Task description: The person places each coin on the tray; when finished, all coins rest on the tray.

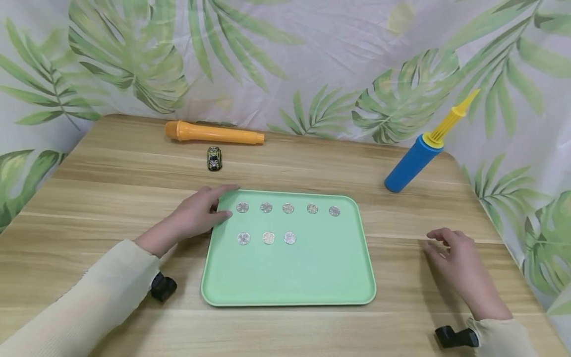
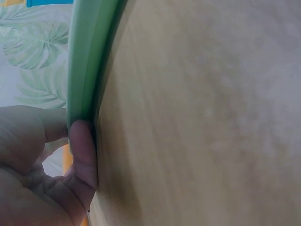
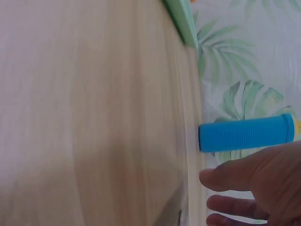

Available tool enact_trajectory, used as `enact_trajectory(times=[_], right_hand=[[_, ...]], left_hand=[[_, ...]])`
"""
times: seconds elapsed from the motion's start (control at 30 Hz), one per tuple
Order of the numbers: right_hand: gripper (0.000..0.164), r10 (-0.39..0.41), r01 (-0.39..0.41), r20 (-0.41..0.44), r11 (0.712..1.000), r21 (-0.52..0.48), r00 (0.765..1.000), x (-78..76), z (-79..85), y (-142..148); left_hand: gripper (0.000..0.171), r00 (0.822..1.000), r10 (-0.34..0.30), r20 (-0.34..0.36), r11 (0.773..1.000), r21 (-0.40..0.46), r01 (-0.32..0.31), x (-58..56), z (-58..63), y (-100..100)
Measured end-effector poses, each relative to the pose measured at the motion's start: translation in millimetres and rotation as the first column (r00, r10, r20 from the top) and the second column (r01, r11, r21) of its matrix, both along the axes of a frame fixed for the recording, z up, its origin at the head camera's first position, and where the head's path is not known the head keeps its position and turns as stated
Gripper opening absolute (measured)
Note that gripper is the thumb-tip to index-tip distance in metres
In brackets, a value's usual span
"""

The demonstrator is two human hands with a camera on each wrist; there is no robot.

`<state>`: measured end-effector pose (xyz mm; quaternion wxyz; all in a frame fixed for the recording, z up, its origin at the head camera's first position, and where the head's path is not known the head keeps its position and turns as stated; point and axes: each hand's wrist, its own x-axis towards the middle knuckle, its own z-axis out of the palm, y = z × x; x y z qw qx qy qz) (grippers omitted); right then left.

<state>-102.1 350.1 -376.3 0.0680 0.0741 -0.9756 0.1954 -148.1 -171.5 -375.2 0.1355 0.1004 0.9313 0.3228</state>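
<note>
A light green tray (image 1: 312, 277) lies on the wooden table. On it, several silver coins (image 1: 288, 208) form a back row, and three more coins (image 1: 268, 238) lie in a row in front. My left hand (image 1: 196, 213) grips the tray's back left corner; in the left wrist view the thumb and a finger (image 2: 83, 146) pinch its rim. To the right of the tray, my right hand (image 1: 461, 267) hovers low over the table with loosely bent fingers, holding nothing that I can see. A small dark edge below it in the right wrist view is too cut off to identify.
Behind the tray lie an orange toy microphone (image 1: 218, 134) and a small black-and-yellow toy car (image 1: 214, 159). A blue hand pump (image 1: 412, 163) with a yellow nozzle stands at the back right. Leaf-patterned cloth (image 1: 312, 64) hangs behind the table.
</note>
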Motion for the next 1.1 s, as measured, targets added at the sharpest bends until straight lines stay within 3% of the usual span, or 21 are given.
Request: enact_trajectory(times=[0.17,0.33,1.1], right_hand=[[0.023,-0.005,0.000,0.073,0.998,0.068,0.997,0.9,-0.6,9.7],[0.020,-0.011,0.002,0.139,0.998,0.065,0.990,0.4,-0.7,12.0],[0.015,-0.032,0.020,0.134,0.996,0.087,0.991,4.7,-2.4,24.1]], left_hand=[[0.065,1.000,0.002,-0.002,1.000,0.004,-0.002,1.3,-0.1,-0.1],[0.065,1.000,0.005,-0.003,1.000,0.005,-0.005,1.3,-0.5,-0.8],[0.065,1.000,0.001,-0.012,1.000,0.001,-0.001,0.9,-0.1,-0.8]])
